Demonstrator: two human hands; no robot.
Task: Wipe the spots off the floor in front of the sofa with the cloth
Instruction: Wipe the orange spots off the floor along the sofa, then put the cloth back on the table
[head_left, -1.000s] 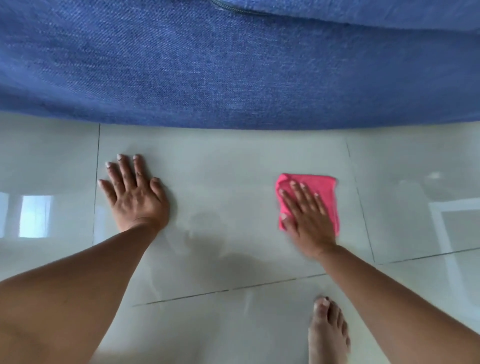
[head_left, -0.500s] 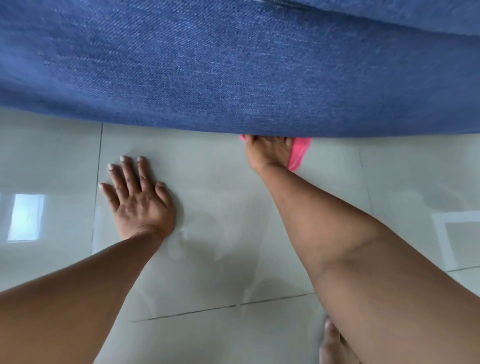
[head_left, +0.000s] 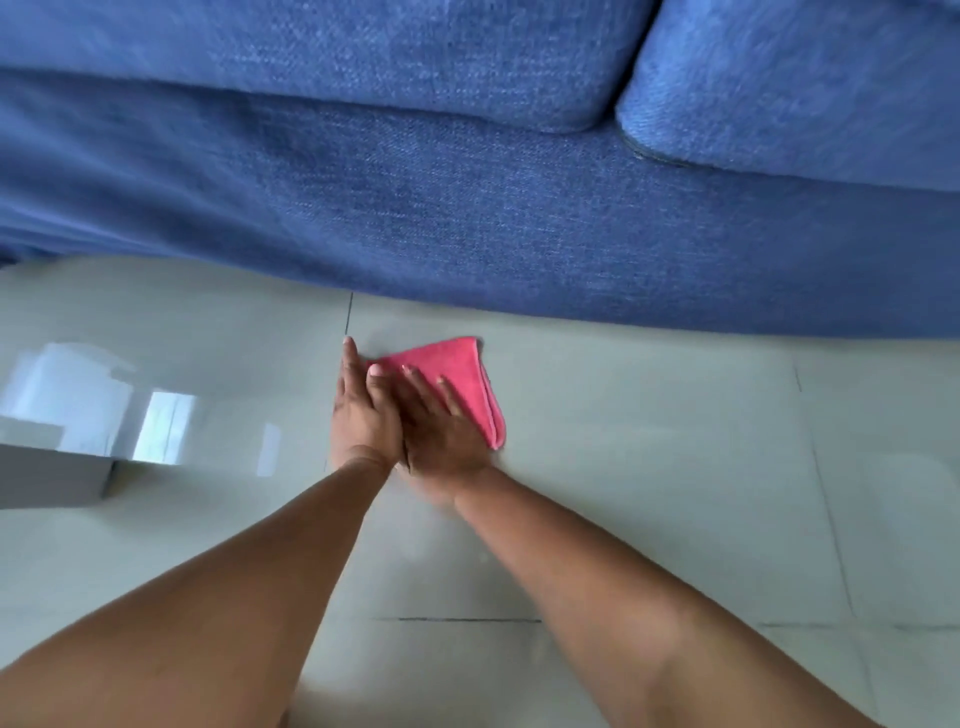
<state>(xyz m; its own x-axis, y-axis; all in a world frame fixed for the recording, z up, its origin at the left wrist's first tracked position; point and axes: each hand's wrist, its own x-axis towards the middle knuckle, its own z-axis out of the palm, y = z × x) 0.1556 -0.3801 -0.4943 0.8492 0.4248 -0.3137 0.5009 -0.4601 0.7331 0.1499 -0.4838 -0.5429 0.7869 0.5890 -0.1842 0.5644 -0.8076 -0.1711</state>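
Both my arms reach out ahead of me toward twelve o'clock, and my two hands sit side by side on the pale tiled floor (head_left: 649, 441). My right hand (head_left: 441, 431) lies flat, palm down, on the pink cloth (head_left: 462, 366), its fingers (head_left: 415, 387) stretched out and slightly apart, pressing the fabric to the tile. My left hand (head_left: 361, 415) is tucked right against it at its nine o'clock, touching along the thumb side, fingers straight and held close together, not gripping a thing. The cloth is folded, and pokes out from under my right hand toward twelve and two o'clock, with its doubled edge running down the three o'clock side. It lies on the floor just short of the blue sofa (head_left: 467, 208), whose front panel fills the view at twelve o'clock, with two seat cushions above it. Cloth and sofa are apart, a strip of bare tile between them. The tiles are glossy, with bright window reflections over at nine o'clock. I can't make out any spots on the tile around the cloth, the picture being a bit soft.
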